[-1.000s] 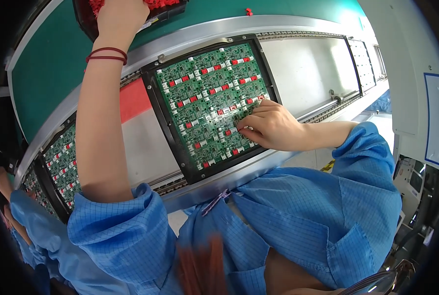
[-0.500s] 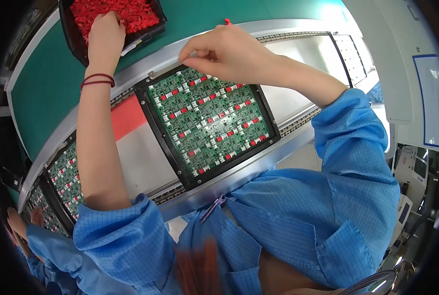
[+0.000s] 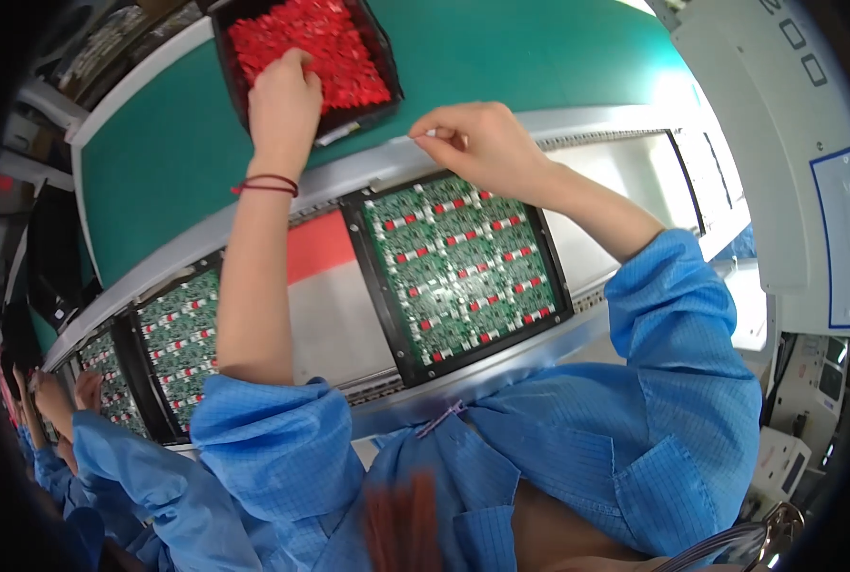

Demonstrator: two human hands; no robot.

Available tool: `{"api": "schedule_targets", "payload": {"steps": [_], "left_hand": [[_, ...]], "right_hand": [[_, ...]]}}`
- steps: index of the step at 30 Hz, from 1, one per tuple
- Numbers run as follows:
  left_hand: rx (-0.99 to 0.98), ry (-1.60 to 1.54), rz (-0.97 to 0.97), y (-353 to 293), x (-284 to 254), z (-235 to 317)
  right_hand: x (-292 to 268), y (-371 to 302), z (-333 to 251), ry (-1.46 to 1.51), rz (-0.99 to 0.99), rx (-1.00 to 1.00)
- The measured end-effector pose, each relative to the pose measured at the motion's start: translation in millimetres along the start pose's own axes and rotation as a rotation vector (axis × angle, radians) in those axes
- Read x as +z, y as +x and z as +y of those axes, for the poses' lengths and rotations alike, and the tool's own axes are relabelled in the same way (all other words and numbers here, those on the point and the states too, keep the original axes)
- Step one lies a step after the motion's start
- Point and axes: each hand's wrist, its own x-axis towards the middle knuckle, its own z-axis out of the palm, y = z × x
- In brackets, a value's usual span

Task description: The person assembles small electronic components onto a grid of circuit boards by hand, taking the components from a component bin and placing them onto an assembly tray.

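Note:
My left hand (image 3: 287,103) reaches into a black bin (image 3: 394,78) heaped with small red plastic parts (image 3: 354,67). Its fingers are bent together among the parts, and the fingertips are partly hidden. My right hand (image 3: 482,138) hovers over the far edge of a green circuit board panel (image 3: 463,267), thumb and forefinger pinched. A white speck shows at those fingertips, too small to name. Rows of red and white connectors cover the panel, which sits in a black frame (image 3: 375,286).
The frame rests on a metal conveyor track (image 3: 339,348), beside a red strip (image 3: 320,246). Another framed panel (image 3: 182,334) lies to the left, near a co-worker's hands (image 3: 58,405). A green tabletop (image 3: 158,181) lies beyond the track. A pale machine (image 3: 778,191) stands right.
The whole view has shifted, so bin, panel and hands appear farther right and lower. My left hand stays in the bin. My right hand stays pinched near the panel's far edge.

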Motion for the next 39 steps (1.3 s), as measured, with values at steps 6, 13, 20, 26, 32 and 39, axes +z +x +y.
{"api": "schedule_targets", "payload": {"steps": [6,13,20,26,32,39], "left_hand": [[-0.483,-0.911,-0.232,-29.9,-40.1,29.7],[-0.833,-1.519,-0.714,-120.5,-95.1,32.4],[-0.987,-1.835,-0.773,-168.1,-80.9,30.3],[-1.044,-1.995,-0.741,-183.7,-75.1,36.8],[-1.12,-1.927,-0.636,-194.5,-74.2,37.1],[-1.112,-1.93,-0.711,-189.5,-81.3,37.3]], "right_hand": [[8.7,25.2,-1.5,0.18,0.136,-0.082],[17.2,-2.0,-37.6,0.324,-0.218,-0.233],[38.3,-18.7,-41.4,0.417,-0.433,-0.158],[44.9,-31.1,-46.4,0.501,-0.431,-0.007],[51.4,-34.9,-51.0,0.318,-0.343,0.092],[46.3,-33.7,-50.7,0.162,-0.245,-0.167]]}}
